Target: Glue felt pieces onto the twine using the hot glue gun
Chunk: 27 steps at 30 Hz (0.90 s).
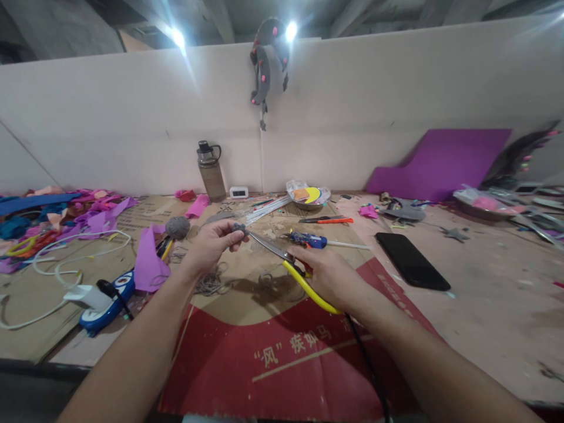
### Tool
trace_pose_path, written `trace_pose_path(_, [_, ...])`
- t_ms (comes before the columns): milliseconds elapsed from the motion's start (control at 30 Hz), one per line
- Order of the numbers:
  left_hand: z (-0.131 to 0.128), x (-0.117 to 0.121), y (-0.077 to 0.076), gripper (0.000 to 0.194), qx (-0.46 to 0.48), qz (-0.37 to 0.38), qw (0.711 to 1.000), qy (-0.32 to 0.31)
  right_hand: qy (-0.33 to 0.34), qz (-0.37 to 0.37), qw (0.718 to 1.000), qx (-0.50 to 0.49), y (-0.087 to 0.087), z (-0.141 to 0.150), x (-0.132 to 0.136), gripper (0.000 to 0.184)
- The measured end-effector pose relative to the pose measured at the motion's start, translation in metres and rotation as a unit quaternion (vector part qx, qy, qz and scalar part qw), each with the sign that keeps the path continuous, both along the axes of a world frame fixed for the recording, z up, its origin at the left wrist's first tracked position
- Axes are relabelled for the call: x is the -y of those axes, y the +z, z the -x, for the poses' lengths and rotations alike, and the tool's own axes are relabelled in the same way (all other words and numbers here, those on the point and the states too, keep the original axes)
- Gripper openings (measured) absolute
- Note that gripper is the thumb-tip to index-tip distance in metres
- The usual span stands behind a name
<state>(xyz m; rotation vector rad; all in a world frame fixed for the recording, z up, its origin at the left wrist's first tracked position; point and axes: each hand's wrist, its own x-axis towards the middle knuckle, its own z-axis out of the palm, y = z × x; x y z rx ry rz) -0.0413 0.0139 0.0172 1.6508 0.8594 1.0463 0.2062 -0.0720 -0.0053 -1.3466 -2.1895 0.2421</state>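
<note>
A: In the head view, what is the left hand (211,244) doing?
B: Near the middle of the frame, its thumb and fingers pinch a small gray piece (239,227), which pokes out just above the fingertips. It looks like yarn or felt, though it is too small to be sure.
A: And the right hand (324,273)?
B: Right of center, its fingers are curled around the yellow-handled scissors (306,288). The blades point toward the upper left, their tips right by the gray piece; I can't tell whether they touch it.
A: What lies around them?
B: Loose gray yarn (210,283) lies below the left hand, and a gray yarn ball (177,227) sits to its left. Just above the right hand is a blue glue gun (314,240), with an orange cutter (335,220) beyond. A black phone (412,261) rests on the table (489,305), right of the frame's center.
</note>
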Motion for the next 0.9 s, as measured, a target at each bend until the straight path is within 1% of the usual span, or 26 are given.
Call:
trace_pose_path(300, [-0.0047,0.0021,-0.0005,0.014,0.067,0.044,0.997,-0.012,-0.009,-0.012,1.0,0.002,-0.0014,0.0009,0.0013,0.022])
trace_pose_path(467, [-0.0049,0.0019,-0.0037,0.016,0.103,0.074,0.992,-0.024,-0.011,-0.019,1.0,0.004,-0.0016,0.0019,0.0014,0.018])
trace_pose_path(600, [-0.0055,0.0016,-0.0055,0.015,0.111,0.082,0.99,-0.023,-0.013,-0.016,1.0,0.001,-0.0025,0.0032,0.0013,0.015])
trace_pose_path(800, [-0.0064,0.0017,-0.0047,0.019,0.121,0.089,0.988,-0.02,0.011,0.017,0.998,-0.058,-0.0065,0.0044,0.0007,0.016])
trace_pose_path(900, [-0.0057,0.0012,-0.005,0.02,0.136,0.095,0.986,-0.021,-0.01,0.024,0.996,-0.086,-0.0094,0.0031,-0.0014,0.015])
